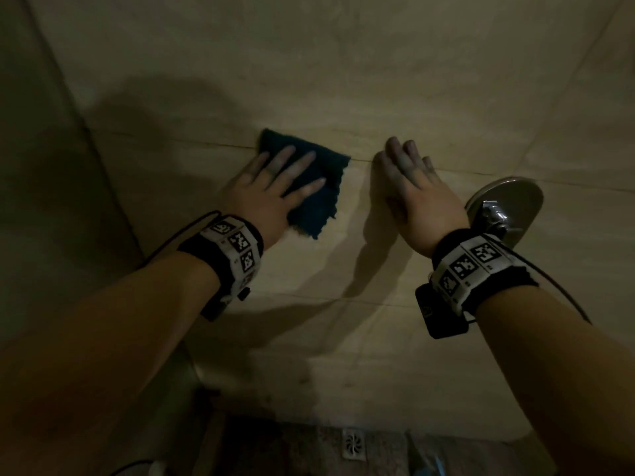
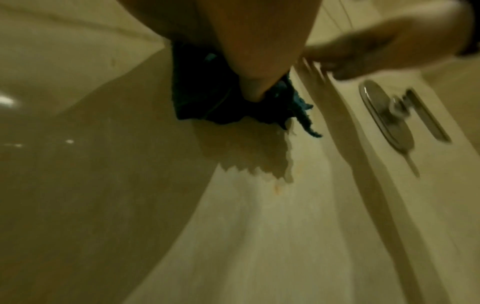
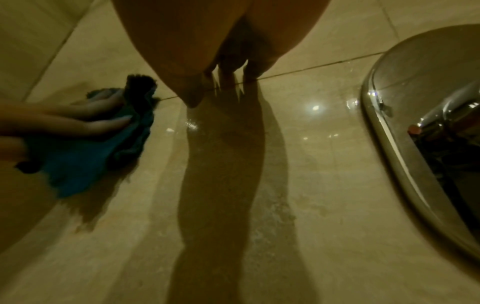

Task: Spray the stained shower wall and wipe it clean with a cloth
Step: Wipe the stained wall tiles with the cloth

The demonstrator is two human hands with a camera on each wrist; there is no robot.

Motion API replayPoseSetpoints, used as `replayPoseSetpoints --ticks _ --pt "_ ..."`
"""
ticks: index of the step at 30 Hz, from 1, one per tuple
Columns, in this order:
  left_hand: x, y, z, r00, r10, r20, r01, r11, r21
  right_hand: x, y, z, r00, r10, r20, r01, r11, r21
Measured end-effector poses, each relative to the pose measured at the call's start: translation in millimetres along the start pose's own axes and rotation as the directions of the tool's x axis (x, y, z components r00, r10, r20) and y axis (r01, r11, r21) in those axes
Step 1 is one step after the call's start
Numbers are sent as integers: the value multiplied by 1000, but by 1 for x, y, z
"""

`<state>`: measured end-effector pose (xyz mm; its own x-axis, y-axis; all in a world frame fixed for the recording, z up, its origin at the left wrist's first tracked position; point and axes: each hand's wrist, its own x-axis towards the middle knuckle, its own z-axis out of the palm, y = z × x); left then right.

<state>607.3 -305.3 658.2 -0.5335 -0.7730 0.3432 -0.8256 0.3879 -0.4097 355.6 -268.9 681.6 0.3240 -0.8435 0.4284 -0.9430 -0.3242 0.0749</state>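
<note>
Beige tiled shower wall (image 1: 343, 80), bare above the hands. Oval chrome valve plate (image 1: 522, 197) just right of the right hand (image 1: 422, 197), fingers straight against tile. Left hand (image 1: 268, 187), fingers spread, presses the zigzag-edged teal cloth (image 1: 319, 201) flat. No writing legible.

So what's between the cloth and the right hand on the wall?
Only bare tile, crossed by a grout line, separates the cloth under the left hand from the right hand. The head view shows it best.
</note>
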Motion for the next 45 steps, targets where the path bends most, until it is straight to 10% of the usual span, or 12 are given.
replayPoseSetpoints --ticks 13,20,31,38,45 --pt "7 42 1 988 110 106 -113 993 30 -11 7 -2 996 14 -91 0 987 159" --pt "10 65 26 985 171 -25 -171 985 -25 -20 20 -2 998 -24 -62 32 992 126" --pt "-36 34 52 930 100 353 -133 989 70 -21 4 11 995 97 -16 -95 993 74" --pt "-33 17 36 979 11 203 -4 999 -35 -21 -8 15 986 150 -68 -143 986 87" --pt "6 -13 -6 970 -2 -244 -17 997 -77 -34 -7 15 982 182 -49 -177 980 86"
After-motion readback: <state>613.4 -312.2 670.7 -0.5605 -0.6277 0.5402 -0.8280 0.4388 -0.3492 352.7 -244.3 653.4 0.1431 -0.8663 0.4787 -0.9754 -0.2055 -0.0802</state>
